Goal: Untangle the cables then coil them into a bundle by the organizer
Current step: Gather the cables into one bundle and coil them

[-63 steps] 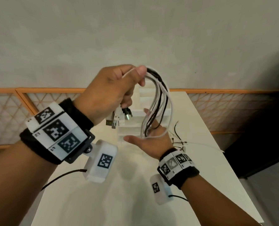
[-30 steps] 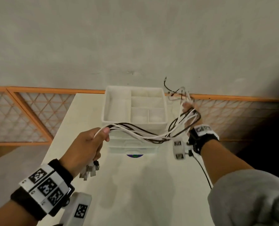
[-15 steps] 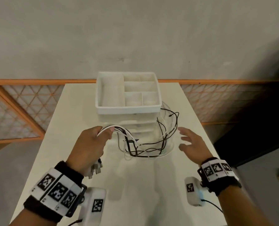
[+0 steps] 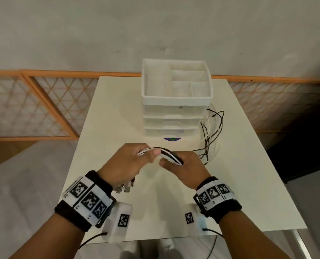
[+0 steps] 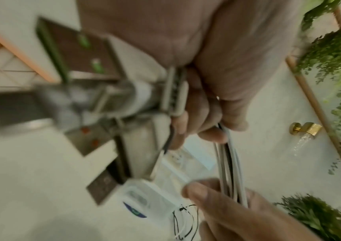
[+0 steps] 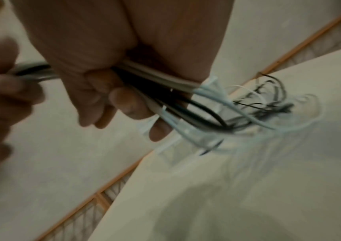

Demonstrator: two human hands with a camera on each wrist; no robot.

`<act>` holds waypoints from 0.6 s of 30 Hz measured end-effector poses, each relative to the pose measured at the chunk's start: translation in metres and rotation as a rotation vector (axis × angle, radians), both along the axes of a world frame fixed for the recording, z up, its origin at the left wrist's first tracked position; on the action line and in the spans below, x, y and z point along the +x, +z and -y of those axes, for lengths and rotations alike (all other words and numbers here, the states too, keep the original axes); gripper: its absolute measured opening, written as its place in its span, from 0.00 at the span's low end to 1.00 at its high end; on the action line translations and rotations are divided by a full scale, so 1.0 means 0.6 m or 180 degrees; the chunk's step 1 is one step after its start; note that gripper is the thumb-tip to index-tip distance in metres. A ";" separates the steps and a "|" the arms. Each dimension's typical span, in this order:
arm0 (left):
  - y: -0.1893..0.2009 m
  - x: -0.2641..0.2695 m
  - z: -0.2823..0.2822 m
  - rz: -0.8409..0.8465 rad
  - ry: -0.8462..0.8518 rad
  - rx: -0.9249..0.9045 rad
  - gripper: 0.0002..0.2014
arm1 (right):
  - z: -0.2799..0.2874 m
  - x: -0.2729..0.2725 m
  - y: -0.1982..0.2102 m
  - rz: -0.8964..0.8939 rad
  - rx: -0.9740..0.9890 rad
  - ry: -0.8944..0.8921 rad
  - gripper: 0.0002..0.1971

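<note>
Cables (image 4: pixel 169 154), black and white, too bunched to count, gripped by left hand (image 4: pixel 126 165) and right hand (image 4: pixel 186 168) before one organizer (image 4: pixel 176 101); wrist views alone show curled fingers (image 6: pixel 128 104).

My left hand (image 4: pixel 126 165) sits in the lower middle of the picture, fingers curled tight around what I hold. My right hand (image 4: pixel 185 166) is just beside it, fingers curled too. Both wrists point up the frame.

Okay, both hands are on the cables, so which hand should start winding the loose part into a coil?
Probably the right hand. It grips the cables on the side where the loose lengths trail across the table beside the organizer. The left hand holds the plug ends and can anchor them.
</note>
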State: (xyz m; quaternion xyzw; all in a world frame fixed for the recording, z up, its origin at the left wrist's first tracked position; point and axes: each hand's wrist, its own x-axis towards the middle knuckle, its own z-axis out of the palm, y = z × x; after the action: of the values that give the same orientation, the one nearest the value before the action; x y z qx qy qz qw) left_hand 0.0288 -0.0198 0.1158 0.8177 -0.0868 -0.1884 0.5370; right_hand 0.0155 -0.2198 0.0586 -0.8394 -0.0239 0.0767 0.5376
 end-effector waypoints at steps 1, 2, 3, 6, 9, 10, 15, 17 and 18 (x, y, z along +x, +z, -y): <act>-0.009 0.001 -0.008 -0.0019 0.0231 -0.0054 0.19 | 0.009 -0.006 -0.005 -0.0156 0.0115 -0.0089 0.02; -0.020 0.001 -0.014 -0.0066 0.0456 -0.0121 0.20 | 0.017 -0.012 -0.007 -0.0276 0.0332 -0.0169 0.01; -0.030 0.002 -0.016 -0.0128 0.0661 -0.0197 0.20 | 0.025 -0.018 -0.007 -0.0326 0.0540 -0.0246 0.04; -0.055 -0.001 -0.004 -0.0245 0.1208 -0.0495 0.21 | 0.032 -0.027 -0.008 -0.0142 0.0986 -0.0549 0.10; -0.077 0.006 0.020 -0.0355 0.1718 -0.0760 0.22 | 0.008 -0.029 -0.006 0.0088 0.1300 -0.0911 0.12; -0.079 0.008 0.028 -0.0361 0.1812 -0.0784 0.22 | -0.005 -0.030 -0.004 0.0130 0.1364 -0.1031 0.12; -0.085 0.008 0.046 -0.0385 0.1764 -0.0478 0.27 | -0.051 -0.041 0.007 0.0325 0.1668 -0.1202 0.13; -0.079 0.000 0.054 -0.0463 0.1465 -0.0450 0.35 | -0.062 -0.042 0.014 0.0399 0.1683 -0.1117 0.13; -0.074 -0.004 0.059 -0.0563 0.1242 -0.0545 0.39 | -0.069 -0.042 0.016 0.0439 0.1648 -0.1064 0.13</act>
State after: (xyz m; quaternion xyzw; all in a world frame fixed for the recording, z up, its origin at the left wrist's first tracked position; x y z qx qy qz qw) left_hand 0.0265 -0.0554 0.0712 0.7507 0.1047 -0.1439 0.6363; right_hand -0.0099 -0.1782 0.0684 -0.6702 0.0594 -0.0784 0.7357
